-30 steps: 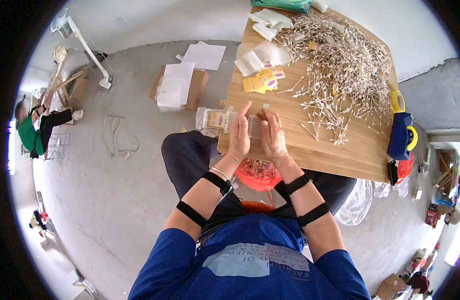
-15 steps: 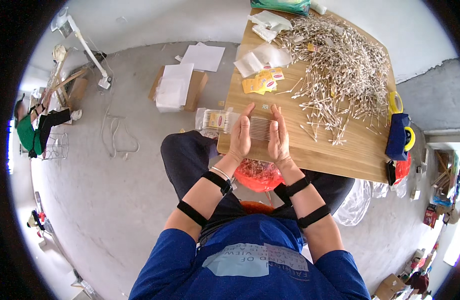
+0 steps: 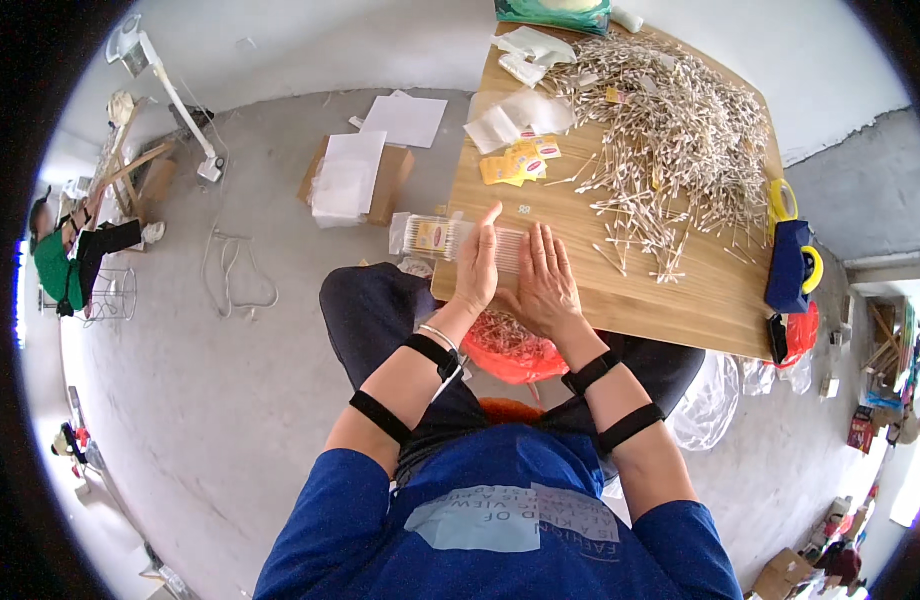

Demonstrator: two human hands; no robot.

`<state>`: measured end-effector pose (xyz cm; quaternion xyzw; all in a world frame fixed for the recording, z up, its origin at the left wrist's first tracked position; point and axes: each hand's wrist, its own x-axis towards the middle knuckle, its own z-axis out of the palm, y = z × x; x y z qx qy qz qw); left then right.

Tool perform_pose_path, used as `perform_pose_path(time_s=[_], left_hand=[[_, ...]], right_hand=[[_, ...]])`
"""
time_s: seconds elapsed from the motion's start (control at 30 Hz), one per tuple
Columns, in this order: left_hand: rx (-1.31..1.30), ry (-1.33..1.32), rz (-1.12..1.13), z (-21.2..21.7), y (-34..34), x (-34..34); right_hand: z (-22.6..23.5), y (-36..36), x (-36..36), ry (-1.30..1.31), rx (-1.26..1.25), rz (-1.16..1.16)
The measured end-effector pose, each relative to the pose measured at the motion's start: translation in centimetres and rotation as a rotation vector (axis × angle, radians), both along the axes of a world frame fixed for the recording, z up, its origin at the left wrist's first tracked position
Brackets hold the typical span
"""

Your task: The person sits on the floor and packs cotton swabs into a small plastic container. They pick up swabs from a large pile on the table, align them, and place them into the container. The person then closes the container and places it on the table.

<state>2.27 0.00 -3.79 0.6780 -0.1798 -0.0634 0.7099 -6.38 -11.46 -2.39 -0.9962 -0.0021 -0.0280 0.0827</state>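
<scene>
A row of cotton swabs lies side by side on the wooden table near its left front corner. My left hand stands on edge at the row's left end, fingers stretched and thumb apart. Over the right end, my right hand lies palm down with straight fingers, hiding part of the row. Neither hand grips anything. Just left of my left hand, a clear pack of cotton swabs with a yellow label sticks out past the table's edge. Yellow printed cards lie farther back.
A big heap of loose swabs covers the table's far right. At the right edge stands a blue tape dispenser with yellow tape. A red bag of swabs sits below the table. Left on the floor is a cardboard box; another person sits beyond.
My right hand has turned from standing on edge to palm down, coming over the right end of the swab row. The left hand stays almost where it was, upright at the other end.
</scene>
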Motion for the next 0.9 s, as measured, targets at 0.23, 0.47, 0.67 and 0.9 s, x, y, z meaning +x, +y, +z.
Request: perform_pose_path(time_s=[0.23,0.47,0.67,0.9], left_hand=[[0.556,-0.384,-0.072,2.1,4.2,-3.7],[0.803,-0.67,-0.208,2.3,4.4,-4.3],[0.881,-0.652,-0.239,2.2,4.2,-4.4],[0.907,-0.654,-0.244,1.9,4.1,-4.5]], right_hand=[[0.9,0.2,0.1,0.051,0.029,-0.044],[0.2,0.1,-0.1,0.048,-0.068,-0.018],[0.5,0.2,-0.2,0.057,-0.062,-0.016],[0.4,0.3,0.0,0.05,-0.068,-0.026]])
